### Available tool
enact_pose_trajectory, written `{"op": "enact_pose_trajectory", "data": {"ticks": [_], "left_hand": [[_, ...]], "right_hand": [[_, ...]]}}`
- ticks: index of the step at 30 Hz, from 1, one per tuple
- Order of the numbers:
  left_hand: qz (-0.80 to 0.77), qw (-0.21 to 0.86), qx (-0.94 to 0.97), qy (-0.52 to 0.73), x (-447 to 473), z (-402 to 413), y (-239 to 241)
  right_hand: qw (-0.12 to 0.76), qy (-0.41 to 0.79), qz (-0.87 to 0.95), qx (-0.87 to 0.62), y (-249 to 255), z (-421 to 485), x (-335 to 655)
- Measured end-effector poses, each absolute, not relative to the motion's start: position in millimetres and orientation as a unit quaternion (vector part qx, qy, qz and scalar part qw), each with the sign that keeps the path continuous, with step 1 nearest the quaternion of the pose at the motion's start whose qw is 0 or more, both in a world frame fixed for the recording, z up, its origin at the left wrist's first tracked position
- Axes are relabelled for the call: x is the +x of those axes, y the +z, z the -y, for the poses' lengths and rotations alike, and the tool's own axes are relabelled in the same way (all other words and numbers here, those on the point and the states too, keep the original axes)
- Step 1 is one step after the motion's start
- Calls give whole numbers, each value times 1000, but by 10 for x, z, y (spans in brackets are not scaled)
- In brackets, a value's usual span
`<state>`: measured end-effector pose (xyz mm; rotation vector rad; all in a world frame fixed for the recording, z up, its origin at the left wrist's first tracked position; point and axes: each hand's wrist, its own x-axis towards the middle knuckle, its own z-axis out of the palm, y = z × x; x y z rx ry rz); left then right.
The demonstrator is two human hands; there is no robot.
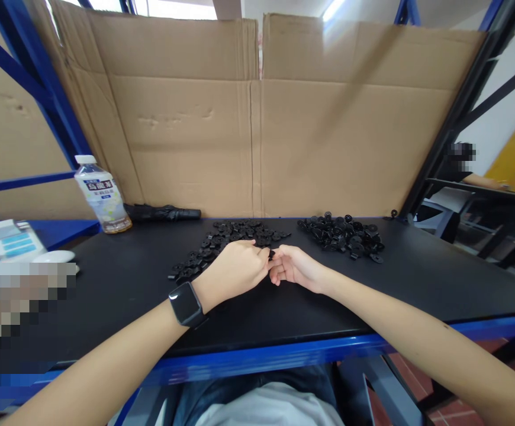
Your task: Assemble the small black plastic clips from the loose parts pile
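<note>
- Left hand [242, 265], back of it uppermost, is curled nearly closed, its fingertips apparently pinching a small black part [272, 255] (most of that grip is hidden behind the knuckles).
- Right hand [299, 267] meets it there, thumb and forefinger closed on the same part, the other fingers loosely bent.
- Work looks midway, I judge: one piece is being handled, and many loose pieces lie in a left heap [208, 251] just beyond the left hand and a right heap [346, 235] past the right.
- Which heap is finished, if either, I cannot tell; the pieces are too small.
</note>
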<state>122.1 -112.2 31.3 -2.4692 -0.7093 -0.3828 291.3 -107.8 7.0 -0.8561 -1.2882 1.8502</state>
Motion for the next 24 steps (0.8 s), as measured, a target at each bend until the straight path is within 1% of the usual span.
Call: {"op": "enact_pose_trajectory", "data": {"ticks": [8,18,24], "left_hand": [[229,297,-917,-137,1202,1056,283],[198,403,-885,-126,1289,1053,139],[201,417,-878,-120,1303,1053,119]], "right_hand": [[352,710,501,-348,99,1088,2902],[368,704,463,-394,108,1086,2868],[381,698,454,-402,101,1069,2866]]}}
